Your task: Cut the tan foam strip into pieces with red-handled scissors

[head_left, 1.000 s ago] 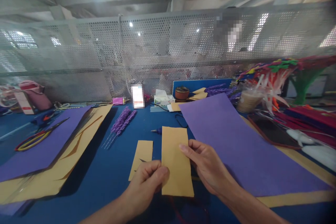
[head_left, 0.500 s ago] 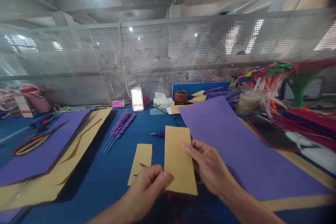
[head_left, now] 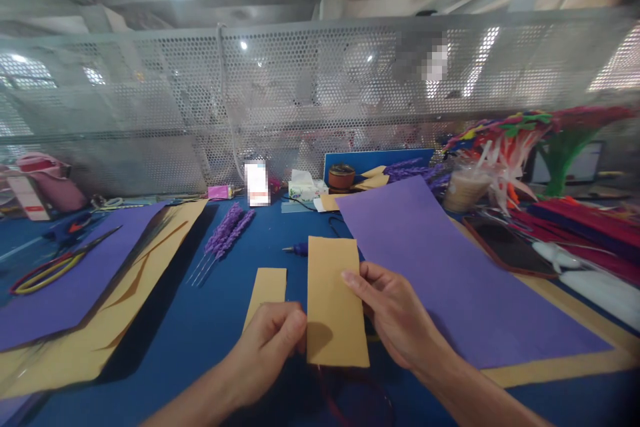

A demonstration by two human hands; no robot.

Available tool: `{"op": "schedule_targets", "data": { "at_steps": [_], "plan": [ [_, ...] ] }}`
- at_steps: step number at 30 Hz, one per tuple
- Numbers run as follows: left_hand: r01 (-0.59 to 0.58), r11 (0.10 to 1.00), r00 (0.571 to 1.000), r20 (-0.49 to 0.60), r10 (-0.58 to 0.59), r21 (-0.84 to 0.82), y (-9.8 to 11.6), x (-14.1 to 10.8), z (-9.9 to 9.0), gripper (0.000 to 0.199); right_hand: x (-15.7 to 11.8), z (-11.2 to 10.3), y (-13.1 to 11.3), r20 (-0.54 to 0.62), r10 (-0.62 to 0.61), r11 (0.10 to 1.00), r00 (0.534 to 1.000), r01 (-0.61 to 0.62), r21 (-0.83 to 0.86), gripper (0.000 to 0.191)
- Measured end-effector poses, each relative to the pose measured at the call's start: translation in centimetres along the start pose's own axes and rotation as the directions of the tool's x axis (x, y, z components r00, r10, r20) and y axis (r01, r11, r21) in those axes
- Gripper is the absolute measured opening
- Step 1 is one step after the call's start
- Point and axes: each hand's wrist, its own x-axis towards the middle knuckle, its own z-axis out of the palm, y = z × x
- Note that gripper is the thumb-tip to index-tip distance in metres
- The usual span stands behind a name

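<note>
My right hand (head_left: 393,310) holds a tan paper rectangle (head_left: 334,303) upright by its right side, thumb on the front and fingers behind. My left hand (head_left: 277,333) is closed right beside the paper's left edge, its thumb tip at or just off the edge; I cannot tell whether its curled fingers pinch anything. A smaller tan paper piece (head_left: 267,287) lies on the table behind my left hand, partly covered by it. Behind the held paper, a dark blue tool with a pointed metal tip (head_left: 296,249) is partly hidden. Loops of red-handled scissors or cord (head_left: 357,400) show dimly below.
Purple sheets (head_left: 415,267) over tan ones lie right and left. Yellow-and-red-handled scissors (head_left: 55,273) rest on the left stack. Purple flower stems (head_left: 225,233), a phone (head_left: 257,183), a tissue pack (head_left: 306,187), a small pot (head_left: 341,177) and a drink cup (head_left: 465,188) stand or lie farther back.
My left thumb has come off the front of the paper and my left hand has shifted slightly left and up. My right hand keeps its hold. The whole view has shifted a little.
</note>
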Motion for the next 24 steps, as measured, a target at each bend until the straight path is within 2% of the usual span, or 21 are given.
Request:
{"op": "schedule_targets", "data": {
  "at_steps": [2,5,9,11,14,19,22,24],
  "plan": [
    [0.005,0.999,0.999,-0.041,-0.007,-0.043,0.1,0.1,0.1,0.040,-0.2,0.3,0.4,0.038,0.006,1.000,0.999,-0.005,-0.005,0.019],
    [0.042,0.999,0.996,-0.074,-0.044,-0.023,0.1,0.2,0.4,0.039,-0.4,0.7,0.7,0.090,0.009,1.000,0.996,-0.008,-0.007,0.019],
    [0.042,0.998,0.997,-0.060,-0.045,-0.042,0.0,0.2,0.1,0.040,-0.5,0.6,0.6,0.111,0.005,1.000,0.994,-0.003,-0.013,0.017],
    [0.017,0.998,0.995,-0.094,-0.024,-0.068,0.0,0.3,-0.1,0.039,-0.6,0.5,0.7,0.107,-0.001,1.000,0.994,0.003,-0.019,0.016],
    [0.035,0.994,0.985,-0.163,-0.051,-0.102,0.1,0.3,-0.3,0.036,-0.9,0.7,1.0,0.130,0.005,0.999,0.992,0.000,-0.041,0.016],
    [0.011,1.000,0.968,-0.251,-0.005,0.023,0.3,0.0,-0.5,0.038,-1.3,1.1,1.8,0.185,0.025,0.999,0.982,-0.016,-0.051,0.016],
    [0.040,0.997,0.972,-0.227,-0.056,-0.073,0.6,0.1,-0.7,0.037,-1.3,1.1,2.0,0.191,0.034,0.998,0.981,-0.022,-0.063,0.017],
    [0.053,0.992,0.962,-0.261,-0.081,-0.114,0.8,0.2,-0.8,0.035,-1.3,1.2,2.0,0.198,0.043,0.996,0.979,-0.027,-0.081,0.018]
  ]
}}
